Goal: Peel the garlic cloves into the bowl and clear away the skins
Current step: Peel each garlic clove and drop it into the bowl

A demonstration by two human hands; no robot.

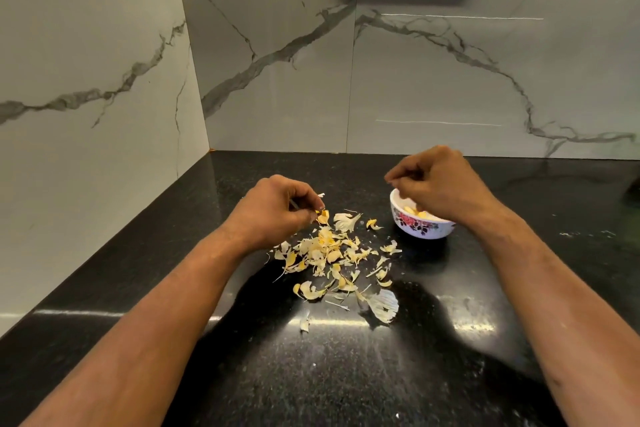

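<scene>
1. A black speckled table (pixel 346 374) meets grey-veined marble walls (pixel 415 80) in a corner.
2. Papery garlic skins (pixel 332 253) lie scattered mid-table.
3. The left hand (pixel 277 208) hovers at the pile's far left edge, its grip narrow, pinching a small skin scrap.
4. The right hand (pixel 440 184) hangs over a floral white bowl (pixel 420 227) holding peeled cloves (pixel 412 211); fingers curled, and I cannot tell what the grip holds.

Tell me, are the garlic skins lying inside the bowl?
No, the garlic skins lie scattered on the black counter, left of the bowl.
</scene>
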